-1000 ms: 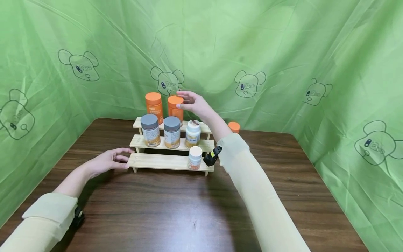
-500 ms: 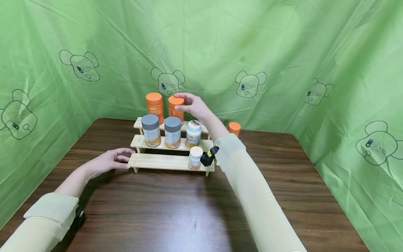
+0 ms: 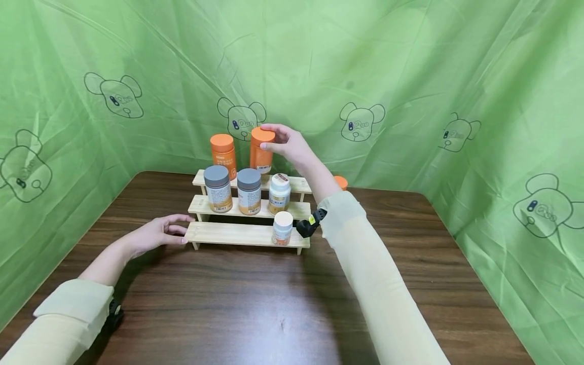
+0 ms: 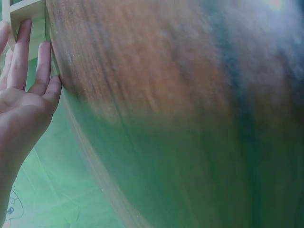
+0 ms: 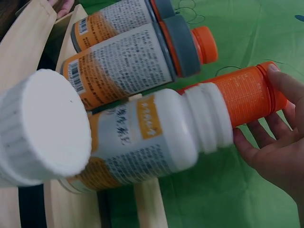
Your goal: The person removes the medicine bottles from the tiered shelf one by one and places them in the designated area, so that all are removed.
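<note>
– Right hand (image 3: 292, 147) and orange bottle (image 3: 259, 156) have moved up and rightward, haven't they?
– Yes. Its thumb and fingers pinch the bottle near the cap (image 3: 262, 134), over the top tier (image 3: 297, 183) of the wooden stand (image 3: 228, 233). Whether the base touches, I can't tell.
– And the left hand (image 3: 150, 237)?
– Fingers spread, touching the stand's left end, as before.
– What's nearby?
– Another orange bottle (image 3: 223, 159) to the left; two grey-capped jars (image 3: 219, 195) and a white bottle (image 3: 279, 195) one tier lower.
</note>
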Available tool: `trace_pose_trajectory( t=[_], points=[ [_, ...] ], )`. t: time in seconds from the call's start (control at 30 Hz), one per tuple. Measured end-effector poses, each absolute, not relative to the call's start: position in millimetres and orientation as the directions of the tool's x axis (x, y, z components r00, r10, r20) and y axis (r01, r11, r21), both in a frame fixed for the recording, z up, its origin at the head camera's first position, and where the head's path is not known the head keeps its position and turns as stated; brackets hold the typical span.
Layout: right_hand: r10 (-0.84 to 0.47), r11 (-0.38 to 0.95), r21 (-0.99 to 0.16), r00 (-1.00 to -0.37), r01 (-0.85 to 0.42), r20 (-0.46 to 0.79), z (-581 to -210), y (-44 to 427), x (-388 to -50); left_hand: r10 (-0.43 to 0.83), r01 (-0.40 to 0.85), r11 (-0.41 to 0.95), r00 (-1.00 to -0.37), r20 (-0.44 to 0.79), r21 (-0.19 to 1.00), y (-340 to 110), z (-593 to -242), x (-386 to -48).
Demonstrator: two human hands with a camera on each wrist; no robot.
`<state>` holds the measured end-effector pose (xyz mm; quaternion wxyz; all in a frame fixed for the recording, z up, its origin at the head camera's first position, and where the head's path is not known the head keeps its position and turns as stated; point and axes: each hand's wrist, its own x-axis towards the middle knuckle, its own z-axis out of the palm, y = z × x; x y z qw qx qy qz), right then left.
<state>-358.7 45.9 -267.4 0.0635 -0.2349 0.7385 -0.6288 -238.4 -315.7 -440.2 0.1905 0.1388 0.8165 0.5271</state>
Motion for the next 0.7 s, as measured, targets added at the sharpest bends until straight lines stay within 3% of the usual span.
trace_pose_trajectory(
  t=[0.7],
  points=[
    [-0.406, 0.056, -0.961, -0.886, -0.270, 0.225, -230, 105, -342, 0.437, 0.023, 0.391, -0.884, -0.164, 0.920, -313, -440, -240]
  ],
)
